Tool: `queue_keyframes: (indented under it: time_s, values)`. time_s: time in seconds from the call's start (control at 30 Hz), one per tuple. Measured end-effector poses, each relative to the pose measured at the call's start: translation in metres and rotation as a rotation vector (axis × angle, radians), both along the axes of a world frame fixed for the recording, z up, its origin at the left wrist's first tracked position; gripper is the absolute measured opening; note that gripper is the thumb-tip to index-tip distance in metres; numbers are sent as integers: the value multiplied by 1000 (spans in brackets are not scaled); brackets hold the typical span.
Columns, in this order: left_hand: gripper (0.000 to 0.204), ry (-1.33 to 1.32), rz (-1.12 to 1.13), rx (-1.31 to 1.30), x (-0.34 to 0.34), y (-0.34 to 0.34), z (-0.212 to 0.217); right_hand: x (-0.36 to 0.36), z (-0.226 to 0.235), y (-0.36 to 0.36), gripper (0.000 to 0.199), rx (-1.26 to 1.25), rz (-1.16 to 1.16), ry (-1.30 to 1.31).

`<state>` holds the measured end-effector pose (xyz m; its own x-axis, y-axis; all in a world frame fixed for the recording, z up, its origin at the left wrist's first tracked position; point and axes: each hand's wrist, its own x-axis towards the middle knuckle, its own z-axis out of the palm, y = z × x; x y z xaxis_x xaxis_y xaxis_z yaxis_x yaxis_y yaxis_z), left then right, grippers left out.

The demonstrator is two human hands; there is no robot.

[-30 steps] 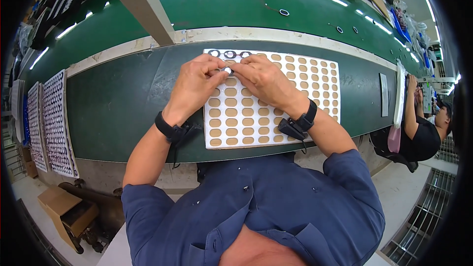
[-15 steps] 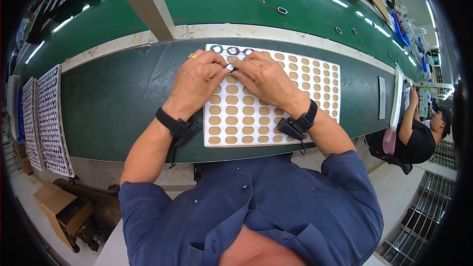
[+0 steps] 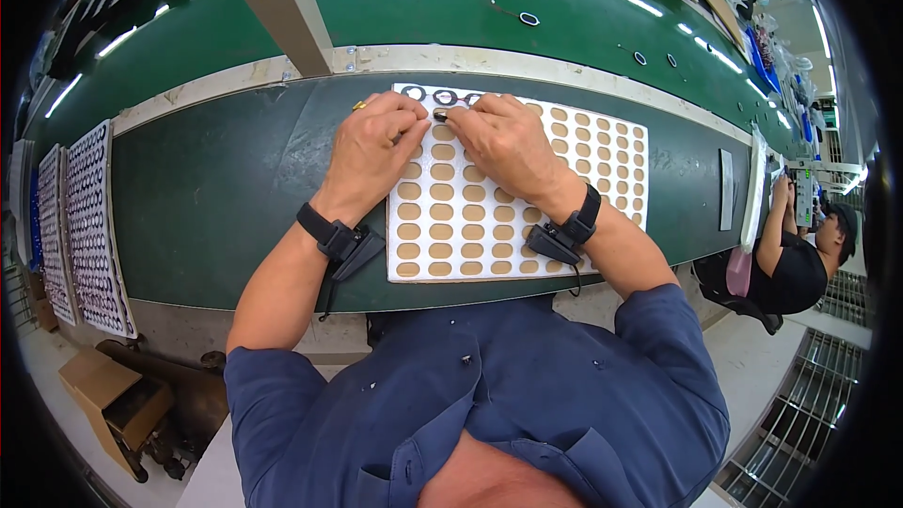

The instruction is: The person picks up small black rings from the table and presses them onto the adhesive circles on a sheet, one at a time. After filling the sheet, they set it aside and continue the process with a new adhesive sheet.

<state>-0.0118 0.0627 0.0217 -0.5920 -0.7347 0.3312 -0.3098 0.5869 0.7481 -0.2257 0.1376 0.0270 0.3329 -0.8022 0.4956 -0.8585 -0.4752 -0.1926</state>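
A white tray (image 3: 458,173) with rows of oval cutouts lies on the dark green bench in front of me. Several black oval rings (image 3: 445,96) sit in its far row, the rightmost partly behind my fingers. My right hand (image 3: 513,146) is closed in a pinch at a small black part (image 3: 440,117), which is over the tray just nearer than that row. Across from it, my left hand (image 3: 374,146) has its fingers pressed together at the tray's far left; whatever they hold is hidden.
Beyond the bench's pale edge runs a green belt (image 3: 404,0) carrying several small oval rings. A beige post (image 3: 273,5) rises there. Filled trays (image 3: 99,226) stand at the left. A flat grey strip (image 3: 726,190) lies at right, near a seated co-worker (image 3: 795,263).
The small part between my hands has turned and now shows dark at my right fingertips. My left fingertips have drawn slightly left, away from it. Rings on the belt have shifted left.
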Motion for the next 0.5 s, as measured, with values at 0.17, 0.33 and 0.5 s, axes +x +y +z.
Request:
queue_keyframes:
  time_s: [0.17, 0.33, 0.5]
  values:
    - [11, -2, -12, -83, 1, 0, -4, 0, 3, 1, 18, -43, -28, 37]
    - [10, 3, -31, -86, 2, 3, 0, -1, 6, 4, 18, 17, -1, 119]
    - [7, 7, -33, -117, 5, 6, -2, 15, 29, 13, 32, 191, -82, 255]
